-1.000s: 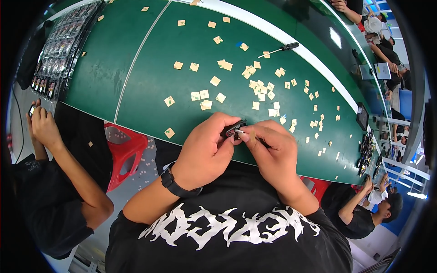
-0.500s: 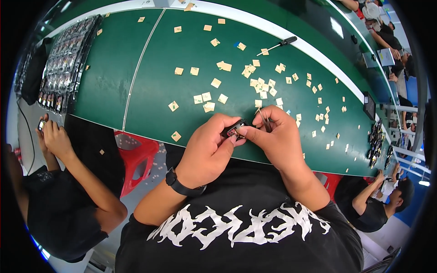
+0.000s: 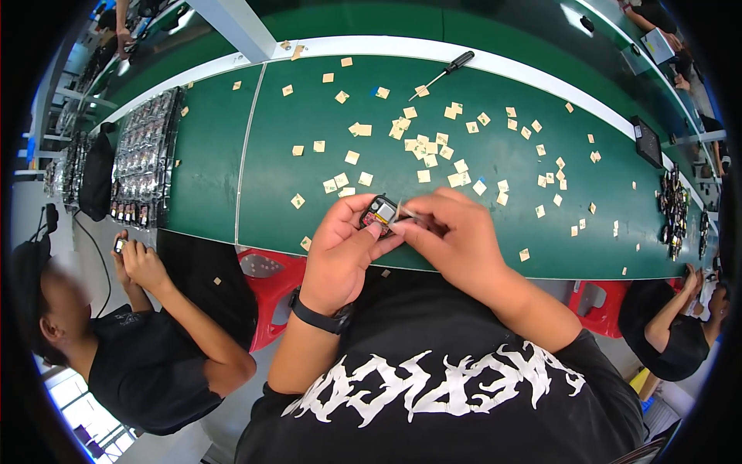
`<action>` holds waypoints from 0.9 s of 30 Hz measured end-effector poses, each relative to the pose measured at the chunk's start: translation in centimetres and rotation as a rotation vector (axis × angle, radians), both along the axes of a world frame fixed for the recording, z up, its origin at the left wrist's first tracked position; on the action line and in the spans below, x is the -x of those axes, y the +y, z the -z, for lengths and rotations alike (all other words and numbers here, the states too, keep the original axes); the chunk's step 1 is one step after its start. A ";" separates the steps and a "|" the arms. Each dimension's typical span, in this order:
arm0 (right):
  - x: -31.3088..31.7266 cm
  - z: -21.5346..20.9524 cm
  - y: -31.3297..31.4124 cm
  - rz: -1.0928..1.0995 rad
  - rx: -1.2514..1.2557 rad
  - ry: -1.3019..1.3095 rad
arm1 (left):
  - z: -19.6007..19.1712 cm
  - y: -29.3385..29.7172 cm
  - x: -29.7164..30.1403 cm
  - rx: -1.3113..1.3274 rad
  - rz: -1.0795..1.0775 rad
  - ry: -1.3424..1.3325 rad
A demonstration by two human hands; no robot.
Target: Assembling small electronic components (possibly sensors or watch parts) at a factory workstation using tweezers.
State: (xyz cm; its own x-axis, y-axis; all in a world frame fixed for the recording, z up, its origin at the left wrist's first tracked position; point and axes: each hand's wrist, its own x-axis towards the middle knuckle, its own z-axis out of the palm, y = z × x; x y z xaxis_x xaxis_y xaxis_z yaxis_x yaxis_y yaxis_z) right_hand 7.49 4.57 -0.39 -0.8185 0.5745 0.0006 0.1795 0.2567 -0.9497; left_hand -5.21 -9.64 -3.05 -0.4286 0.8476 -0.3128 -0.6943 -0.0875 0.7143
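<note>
A small black electronic device (image 3: 382, 210) with its casing open rests in my left hand (image 3: 346, 240); a silver block and reddish circuit parts show inside. The fingers are closed round its edges, with the thumb along its lower side. At the device's right edge, my right hand (image 3: 452, 232) pinches thin tweezers (image 3: 407, 213), smeared by motion. Something pale shows by their tips, too blurred to name. Small beige paper squares (image 3: 423, 145) lie scattered over the green table beyond both hands.
A black-handled screwdriver (image 3: 462, 60) lies at the table's far edge. Plastic trays of similar devices (image 3: 143, 158) stand at the left, and dark parts are heaped (image 3: 674, 213) at the right. Co-workers sit on both sides; the left one's hands (image 3: 145, 264) hold a small device.
The view has shifted rightward and turned. The device is tilted up so its inside shows more. My right hand has moved the tweezers from above the fingers to the device's edge.
</note>
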 end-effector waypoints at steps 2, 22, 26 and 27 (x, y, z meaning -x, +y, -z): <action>-0.8 -0.3 -0.3 -0.035 -0.046 0.033 | -0.3 0.1 -0.1 -0.010 -0.005 0.024; -9.7 -9.2 4.3 -0.713 1.032 1.037 | -0.4 1.1 -2.9 0.224 -0.310 0.325; -11.4 -10.4 5.3 -0.786 0.978 1.059 | -0.8 1.1 -3.1 0.238 -0.343 0.351; -12.1 -10.6 5.6 -0.706 0.943 1.034 | -0.5 1.4 -3.1 0.214 -0.357 0.353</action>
